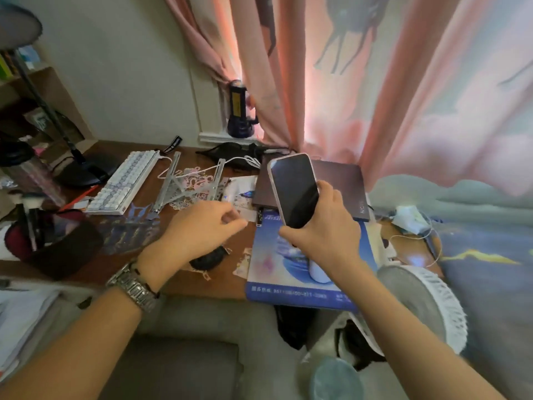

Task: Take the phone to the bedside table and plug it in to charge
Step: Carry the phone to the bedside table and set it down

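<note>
The dark-screened phone in a pale case (294, 189) is in my right hand (323, 226), lifted clear above the brown wooden desk (202, 281). My fingers wrap its lower end, thumb on the near left edge, and its top tilts up and to the left. Behind it, further away, lies a closed dark brown laptop (337, 180), and under my right wrist a blue printed mat (277, 272) hangs over the near desk edge.

My left hand (202, 226) hovers just left of the phone with the fingers loosely curled and nothing in it; a metal link watch (134, 284) sits on that wrist.

Further left on the desk, a folding silver laptop stand (187, 183) lies beside a white and grey mechanical keyboard (124, 183). A white cable (230, 163) runs across the far side of the desk towards the laptop. At the near right, a white fan with a grilled guard (427, 307) stands just beside my right forearm. Pink patterned curtains (375, 82) hang behind the desk.
</note>
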The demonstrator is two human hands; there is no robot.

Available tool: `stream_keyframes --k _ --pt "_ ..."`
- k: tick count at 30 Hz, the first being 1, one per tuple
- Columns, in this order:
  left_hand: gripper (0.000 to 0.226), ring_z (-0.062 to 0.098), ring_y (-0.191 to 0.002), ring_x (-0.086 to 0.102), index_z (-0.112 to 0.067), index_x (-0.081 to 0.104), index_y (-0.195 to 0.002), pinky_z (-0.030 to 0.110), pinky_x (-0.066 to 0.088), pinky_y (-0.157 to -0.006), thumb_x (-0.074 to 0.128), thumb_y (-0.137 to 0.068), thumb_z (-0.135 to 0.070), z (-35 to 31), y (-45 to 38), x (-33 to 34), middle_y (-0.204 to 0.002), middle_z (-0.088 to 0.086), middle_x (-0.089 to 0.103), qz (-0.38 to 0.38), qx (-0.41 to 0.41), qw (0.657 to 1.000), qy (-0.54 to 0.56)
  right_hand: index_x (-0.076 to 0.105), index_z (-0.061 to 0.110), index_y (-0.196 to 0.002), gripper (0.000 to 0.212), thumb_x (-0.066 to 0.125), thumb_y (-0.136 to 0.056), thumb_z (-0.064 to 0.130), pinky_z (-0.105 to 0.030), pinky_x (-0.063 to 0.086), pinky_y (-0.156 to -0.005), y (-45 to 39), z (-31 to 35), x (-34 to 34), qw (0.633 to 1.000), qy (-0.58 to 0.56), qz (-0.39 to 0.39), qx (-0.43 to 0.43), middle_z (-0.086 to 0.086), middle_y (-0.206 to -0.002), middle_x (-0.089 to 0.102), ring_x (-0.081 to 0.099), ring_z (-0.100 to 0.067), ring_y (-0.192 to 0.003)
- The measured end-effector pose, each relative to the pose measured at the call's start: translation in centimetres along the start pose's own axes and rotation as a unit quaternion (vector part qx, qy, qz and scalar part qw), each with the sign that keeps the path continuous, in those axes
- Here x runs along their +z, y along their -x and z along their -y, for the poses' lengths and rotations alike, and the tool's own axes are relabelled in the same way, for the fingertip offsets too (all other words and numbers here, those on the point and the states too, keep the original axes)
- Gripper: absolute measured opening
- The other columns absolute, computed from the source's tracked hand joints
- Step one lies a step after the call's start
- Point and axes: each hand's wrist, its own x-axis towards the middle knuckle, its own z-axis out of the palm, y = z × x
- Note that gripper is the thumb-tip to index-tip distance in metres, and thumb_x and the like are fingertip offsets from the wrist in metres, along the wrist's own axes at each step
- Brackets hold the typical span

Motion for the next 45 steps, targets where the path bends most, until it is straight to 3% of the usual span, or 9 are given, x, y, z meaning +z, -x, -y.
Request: stream_keyframes --k 8,13,17,22,27,32,36,40,45 --pt "0.025 0.017 -0.088 0.063 -0.029 0.070 -0.092 0.038 0.052 -0.082 0.058 -0.084 -0.050 -16.2 2.5 3.0 -0.090 -0.008 0.069 -0.039 0.098 0.994 0.018 0.038 0.027 -0.122 0.083 0.064 -0.046 0.050 -0.029 0.036 -0.060 5.3 -10.5 -14.4 0.995 0.005 -0.092 0.038 0.002 -0.107 0.053 0.060 -0.026 -0.085" --pt "0.025 0.015 -0.088 0.064 -0.033 0.069 -0.091 0.035 0.051 -0.077 0.056 -0.084 -0.053 -26.5 5.5 7.9 -0.085 -0.017 0.066 -0.027 0.151 0.988 0.027 0.036 0.034 -0.123 0.084 0.070 -0.048 0.054 -0.031 0.040 -0.068 11.0 -18.6 -22.1 0.987 0.002 -0.137 0.079 0.007 -0.114 0.054 0.060 -0.019 -0.097" --pt "0.025 0.012 -0.088 0.064 -0.034 0.068 -0.086 0.034 0.051 -0.076 0.055 -0.083 -0.056 -33.4 7.4 12.1 -0.092 -0.013 0.070 -0.007 0.191 0.981 0.034 0.039 0.035 -0.120 0.083 0.065 -0.045 0.058 -0.035 0.048 -0.071 15.5 -24.6 -26.0 0.981 0.001 -0.153 0.123 0.008 -0.112 0.056 0.060 -0.017 -0.098" --pt "0.027 0.014 -0.092 0.063 -0.032 0.069 -0.095 0.038 0.052 -0.081 0.055 -0.084 -0.053 -40.5 7.9 16.8 -0.100 -0.009 0.070 0.040 0.226 0.973 0.028 0.036 0.036 -0.119 0.081 0.063 -0.044 0.055 -0.034 0.045 -0.070 19.1 -31.6 -29.1 0.969 0.035 -0.144 0.199 0.010 -0.113 0.050 0.060 -0.019 -0.097" --pt "0.030 0.014 -0.090 0.062 -0.029 0.069 -0.096 0.031 0.047 -0.073 0.055 -0.086 -0.053 -43.1 5.7 20.8 -0.100 -0.008 0.070 0.057 0.236 0.970 -0.008 0.037 0.029 -0.123 0.090 0.060 -0.040 0.055 -0.034 0.039 -0.069 19.3 -36.9 -29.8 0.960 0.065 -0.127 0.239 0.005 -0.115 0.050 0.059 -0.024 -0.099" --pt "0.035 0.017 -0.091 0.062 -0.028 0.068 -0.095 0.039 0.051 -0.081 0.052 -0.083 -0.057 -44.5 1.3 24.3 -0.099 -0.006 0.070 0.080 0.222 0.972 -0.013 0.035 0.028 -0.127 0.094 0.060 -0.041 0.057 -0.035 0.036 -0.069 16.1 -41.3 -28.3 0.963 0.078 -0.091 0.242 0.004 -0.117 0.049 0.059 -0.026 -0.100" --pt "0.032 0.011 -0.088 0.059 -0.033 0.067 -0.093 0.031 0.046 -0.068 0.050 -0.083 -0.059 -45.8 -2.8 26.3 -0.095 -0.012 0.067 0.075 0.203 0.976 -0.025 0.037 0.027 -0.125 0.088 0.064 -0.045 0.055 -0.035 0.037 -0.068 11.8 -44.6 -26.9 0.965 0.081 -0.039 0.247 0.003 -0.115 0.049 0.058 -0.027 -0.097" --pt "0.032 0.010 -0.090 0.057 -0.031 0.066 -0.095 0.033 0.051 -0.076 0.050 -0.085 -0.057 -46.7 -6.3 27.4 -0.091 -0.011 0.065 0.092 0.174 0.980 -0.023 0.037 0.026 -0.123 0.086 0.061 -0.045 0.054 -0.034 0.040 -0.068 8.1 -47.7 -25.5 0.963 0.078 -0.007 0.258 0.003 -0.109 0.048 0.057 -0.025 -0.093" --pt "0.032 0.008 -0.089 0.058 -0.030 0.066 -0.099 0.030 0.051 -0.072 0.052 -0.085 -0.055 -46.7 -9.7 29.0 -0.092 -0.012 0.064 0.090 0.132 0.987 -0.014 0.037 0.024 -0.123 0.085 0.065 -0.050 0.056 -0.032 0.040 -0.068 4.2 -50.6 -23.4 0.961 0.076 0.036 0.263 0.002 -0.108 0.048 0.056 -0.023 -0.096"
